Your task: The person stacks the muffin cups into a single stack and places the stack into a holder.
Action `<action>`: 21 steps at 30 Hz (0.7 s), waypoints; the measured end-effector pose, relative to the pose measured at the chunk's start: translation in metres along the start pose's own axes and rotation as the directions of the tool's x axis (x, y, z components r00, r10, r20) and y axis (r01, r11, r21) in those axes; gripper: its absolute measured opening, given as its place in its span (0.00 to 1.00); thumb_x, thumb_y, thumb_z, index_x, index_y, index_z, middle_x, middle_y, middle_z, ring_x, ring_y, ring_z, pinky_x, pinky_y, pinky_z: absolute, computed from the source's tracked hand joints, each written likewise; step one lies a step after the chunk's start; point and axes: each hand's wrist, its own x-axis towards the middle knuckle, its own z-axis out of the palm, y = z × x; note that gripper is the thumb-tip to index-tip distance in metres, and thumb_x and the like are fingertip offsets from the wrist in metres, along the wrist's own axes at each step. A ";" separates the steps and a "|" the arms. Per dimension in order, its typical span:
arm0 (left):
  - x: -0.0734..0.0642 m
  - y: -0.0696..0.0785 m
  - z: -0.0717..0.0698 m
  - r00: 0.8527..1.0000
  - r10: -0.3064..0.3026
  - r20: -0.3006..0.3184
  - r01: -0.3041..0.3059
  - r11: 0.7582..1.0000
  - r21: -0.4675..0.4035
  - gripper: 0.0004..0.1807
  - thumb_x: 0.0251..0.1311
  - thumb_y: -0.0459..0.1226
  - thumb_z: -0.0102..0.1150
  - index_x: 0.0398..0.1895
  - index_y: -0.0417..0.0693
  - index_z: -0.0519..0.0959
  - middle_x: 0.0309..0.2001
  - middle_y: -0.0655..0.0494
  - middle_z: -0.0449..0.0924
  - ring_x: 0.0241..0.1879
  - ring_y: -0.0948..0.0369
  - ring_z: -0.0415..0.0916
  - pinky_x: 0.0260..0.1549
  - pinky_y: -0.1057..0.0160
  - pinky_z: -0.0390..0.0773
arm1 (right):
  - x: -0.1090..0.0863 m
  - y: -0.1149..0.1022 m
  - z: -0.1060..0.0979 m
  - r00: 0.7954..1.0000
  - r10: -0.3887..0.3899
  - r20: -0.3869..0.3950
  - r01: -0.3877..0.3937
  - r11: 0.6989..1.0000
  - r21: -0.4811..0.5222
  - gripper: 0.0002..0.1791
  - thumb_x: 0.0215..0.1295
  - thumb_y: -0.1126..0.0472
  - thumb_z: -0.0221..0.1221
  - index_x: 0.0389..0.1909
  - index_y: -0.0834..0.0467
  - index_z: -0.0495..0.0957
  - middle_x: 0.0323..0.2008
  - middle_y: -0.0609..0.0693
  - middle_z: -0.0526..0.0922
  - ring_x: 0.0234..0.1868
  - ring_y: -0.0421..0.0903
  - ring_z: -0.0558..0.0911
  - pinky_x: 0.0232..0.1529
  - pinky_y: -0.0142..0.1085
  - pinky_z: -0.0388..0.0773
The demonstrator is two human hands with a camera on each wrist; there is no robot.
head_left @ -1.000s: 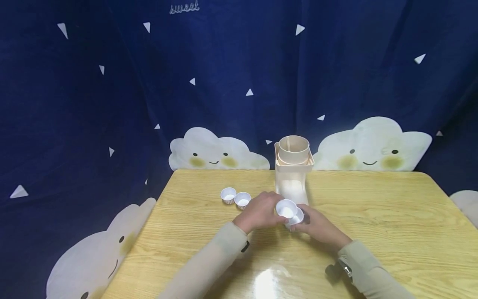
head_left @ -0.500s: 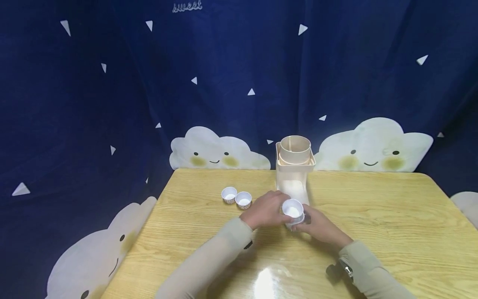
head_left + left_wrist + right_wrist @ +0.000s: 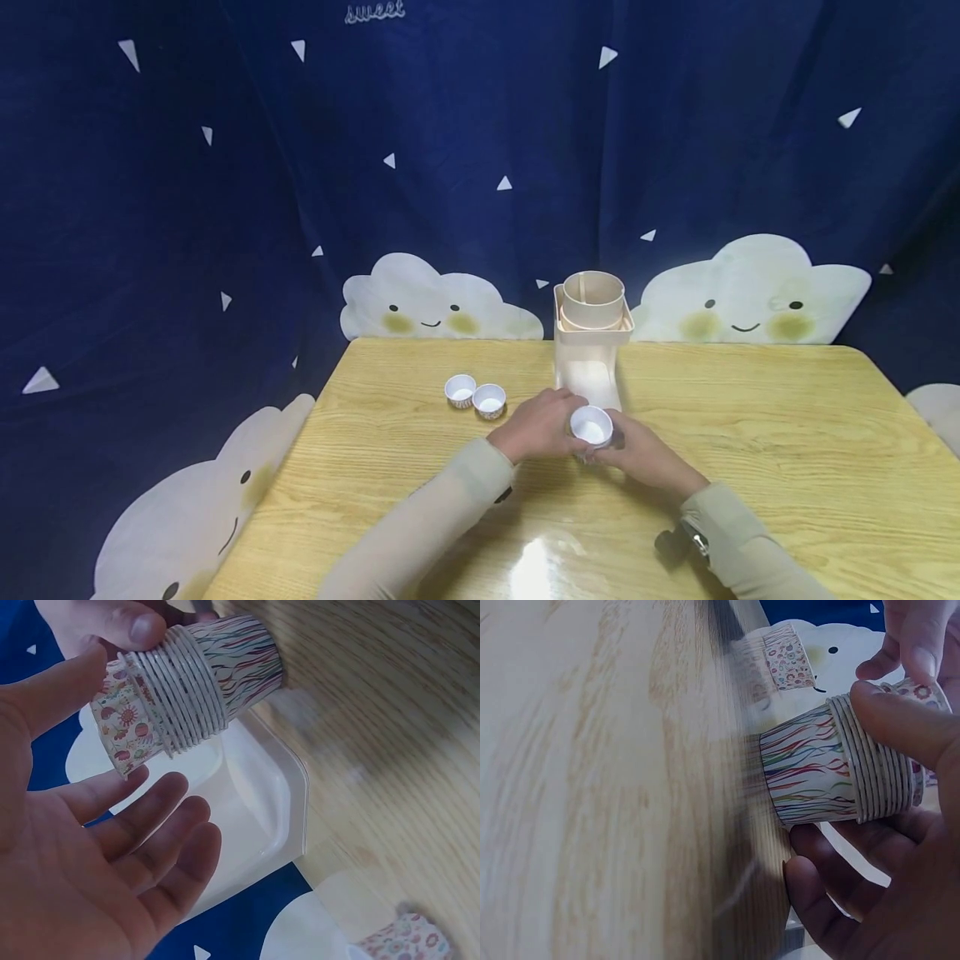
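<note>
A stack of nested paper baking cups (image 3: pixel 180 686) stands above the table in front of the beige stand, its bottom cup patterned with coloured wavy lines. My right hand (image 3: pixel 645 452) holds this stack from the right side, thumb across the rims in the right wrist view. My left hand (image 3: pixel 536 425) pinches a floral paper cup (image 3: pixel 126 724) between thumb and index finger; the cup's lower part sits inside the top of the stack. The other left fingers are spread loosely. From the head view only the white inside of the top cup (image 3: pixel 592 427) shows.
Two more paper cups, a left one (image 3: pixel 460 392) and a right one (image 3: pixel 490 402), stand side by side left of my hands. Behind the stack is a beige stand (image 3: pixel 592 333) with a round open cylinder on top. A dark blue curtain (image 3: pixel 450 108) hangs behind the wooden table (image 3: pixel 750 417).
My left hand has moved right and slightly down, bringing the floral cup from beside the stack's opening into its top. The right hand has stayed nearly still around the stack.
</note>
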 end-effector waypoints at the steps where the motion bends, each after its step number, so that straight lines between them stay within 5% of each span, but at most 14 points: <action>1: 0.000 0.000 0.000 1.000 -0.002 0.003 0.002 1.000 0.003 0.24 0.50 0.53 0.72 0.49 0.57 0.80 0.47 0.62 0.80 0.43 0.64 0.74 0.37 0.71 0.73 | 0.000 -0.001 0.000 1.000 0.002 -0.001 -0.002 1.000 0.001 0.30 0.58 0.53 0.69 0.59 0.58 0.74 0.49 0.53 0.82 0.50 0.48 0.79 0.53 0.47 0.75; 21: 0.000 0.002 0.003 1.000 -0.014 0.023 0.014 1.000 0.001 0.21 0.51 0.54 0.71 0.44 0.56 0.77 0.44 0.60 0.79 0.39 0.64 0.73 0.31 0.70 0.71 | 0.000 0.002 0.000 1.000 -0.005 -0.010 0.005 1.000 -0.009 0.27 0.57 0.53 0.70 0.56 0.58 0.75 0.46 0.51 0.82 0.49 0.47 0.78 0.53 0.47 0.74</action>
